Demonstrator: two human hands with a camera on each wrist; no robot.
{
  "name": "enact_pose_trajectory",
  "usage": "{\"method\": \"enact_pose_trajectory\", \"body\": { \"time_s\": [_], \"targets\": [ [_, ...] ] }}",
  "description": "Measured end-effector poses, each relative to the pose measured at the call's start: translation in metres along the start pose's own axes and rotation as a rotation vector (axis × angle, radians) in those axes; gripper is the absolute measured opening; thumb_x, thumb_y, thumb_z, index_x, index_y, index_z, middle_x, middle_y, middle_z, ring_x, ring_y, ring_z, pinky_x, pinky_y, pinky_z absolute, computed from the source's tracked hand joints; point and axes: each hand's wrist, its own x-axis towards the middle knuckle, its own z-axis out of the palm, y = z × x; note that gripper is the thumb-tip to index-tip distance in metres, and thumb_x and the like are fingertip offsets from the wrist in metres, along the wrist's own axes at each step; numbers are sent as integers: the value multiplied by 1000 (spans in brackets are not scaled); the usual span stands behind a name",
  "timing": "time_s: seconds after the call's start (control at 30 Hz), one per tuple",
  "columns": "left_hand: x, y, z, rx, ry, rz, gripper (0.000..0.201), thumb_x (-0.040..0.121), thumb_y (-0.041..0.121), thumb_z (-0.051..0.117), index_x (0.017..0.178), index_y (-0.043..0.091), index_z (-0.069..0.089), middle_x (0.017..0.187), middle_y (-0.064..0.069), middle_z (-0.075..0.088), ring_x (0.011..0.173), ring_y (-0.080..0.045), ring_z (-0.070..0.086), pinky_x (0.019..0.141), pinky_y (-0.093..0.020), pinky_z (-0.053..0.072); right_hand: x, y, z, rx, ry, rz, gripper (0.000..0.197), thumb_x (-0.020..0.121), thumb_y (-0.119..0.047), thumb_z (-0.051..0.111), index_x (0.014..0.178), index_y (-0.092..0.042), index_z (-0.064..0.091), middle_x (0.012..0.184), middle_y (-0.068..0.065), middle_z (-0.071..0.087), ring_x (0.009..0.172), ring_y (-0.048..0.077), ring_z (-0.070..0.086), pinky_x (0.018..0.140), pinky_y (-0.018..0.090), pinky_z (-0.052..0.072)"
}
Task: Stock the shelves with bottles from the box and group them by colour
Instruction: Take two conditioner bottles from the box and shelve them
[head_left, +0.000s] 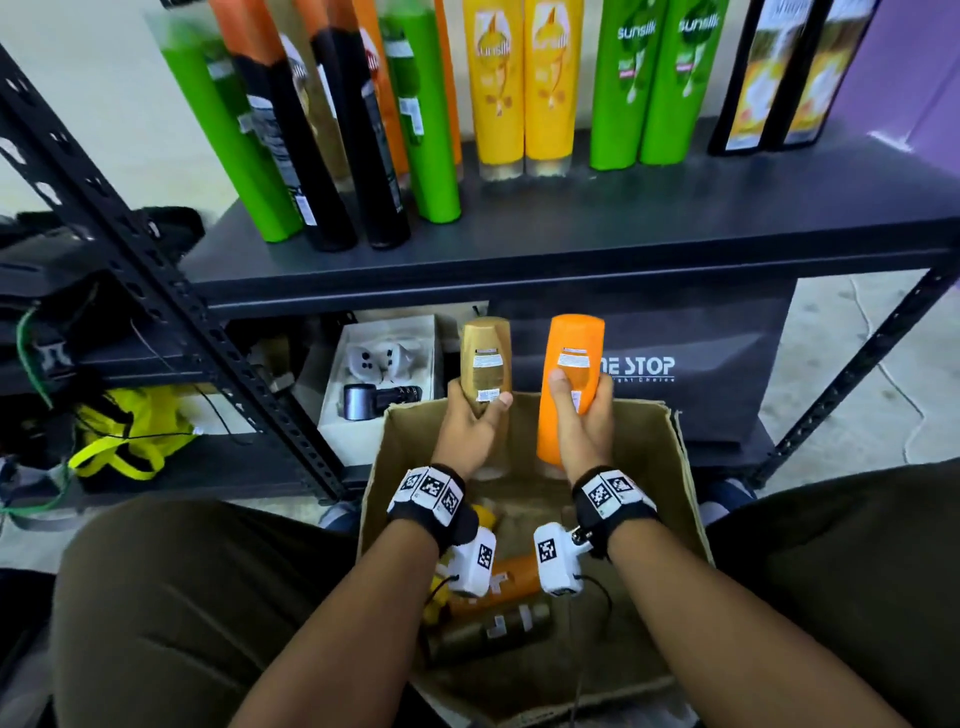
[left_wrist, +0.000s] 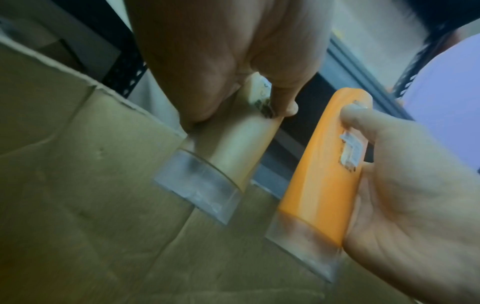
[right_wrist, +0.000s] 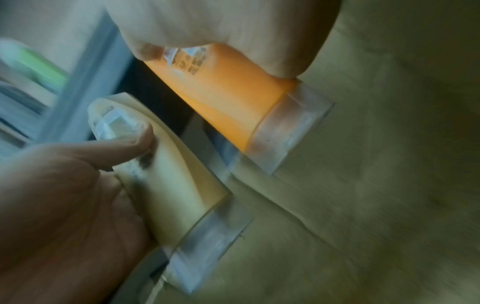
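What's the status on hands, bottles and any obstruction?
Left hand grips gold bottle; right hand grips orange bottle. Both bottles held above the box, not yet shelved. Path up to the shelf looks unobstructed.

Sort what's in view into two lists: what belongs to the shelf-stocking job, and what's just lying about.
Part of the job:
gold bottle in left hand
orange bottle in right hand
cardboard box
bottles left in box
shelf with bottles grouped by colour

Lying about:
yellow bag
dark bag
white tray
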Motion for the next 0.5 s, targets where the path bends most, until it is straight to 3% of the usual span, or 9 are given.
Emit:
{"method": "enact_pose_trajectory", "body": {
  "time_s": [0.1, 0.13, 0.23, 0.27, 0.37, 0.43, 0.5],
  "targets": [
    [2, 21, -4, -60, -11, 65, 36, 87, 42, 71, 112, 41, 45, 118, 4, 67, 111, -18, 65, 100, -47, 53, 9, -23, 1, 22, 10, -80, 39, 85, -62, 61, 113, -37, 51, 98, -24, 66, 86, -7, 62, 76, 27, 47],
    [0, 29, -6, -77, -15, 84, 38, 86, 44, 71, 113, 45, 45, 120, 3, 66, 112, -19, 64, 94, -45, 57, 12, -31, 1, 28, 23, -112, 41, 83, -62, 60, 113, -35, 52, 98, -23, 66, 86, -7, 62, 76, 26, 46],
    [-6, 50, -9, -148, -15, 114, 39, 74, 61, 71, 102, 63, 45, 122, 8, 61, 111, -18, 61, 56, -29, 61, 18, -53, 1, 33, 42, -201, 50, 82, -63, 55, 117, -28, 52, 98, -21, 66, 86, -6, 62, 73, 16, 45],
    [-7, 55, -10, -163, -13, 127, 39, 71, 64, 71, 100, 65, 45, 119, 13, 61, 110, -16, 61, 54, -33, 61, 19, -59, 0, 33, 38, -229, 50, 83, -63, 54, 118, -27, 52, 98, -23, 66, 86, -6, 62, 71, 11, 45],
    [-6, 74, -12, -159, 14, 205, 40, 75, 62, 70, 107, 59, 47, 108, 24, 66, 108, -8, 64, 87, -50, 59, 22, -81, -1, 50, 34, -313, 51, 86, -60, 54, 122, -24, 51, 98, -27, 64, 86, -6, 63, 69, 3, 43],
    [-3, 89, -13, -172, 34, 268, 45, 78, 57, 70, 116, 45, 49, 108, 21, 69, 109, -7, 66, 98, -49, 54, 24, -96, 0, 59, 30, -358, 48, 87, -57, 54, 122, -24, 50, 97, -28, 64, 86, -6, 62, 70, 3, 42],
    [0, 105, -15, -180, 58, 331, 52, 81, 53, 70, 123, 31, 49, 108, 21, 70, 107, -6, 66, 101, -43, 52, 26, -112, 1, 74, 17, -398, 46, 88, -56, 52, 123, -26, 49, 98, -26, 65, 88, -4, 62, 73, 8, 44]
  ]
}}
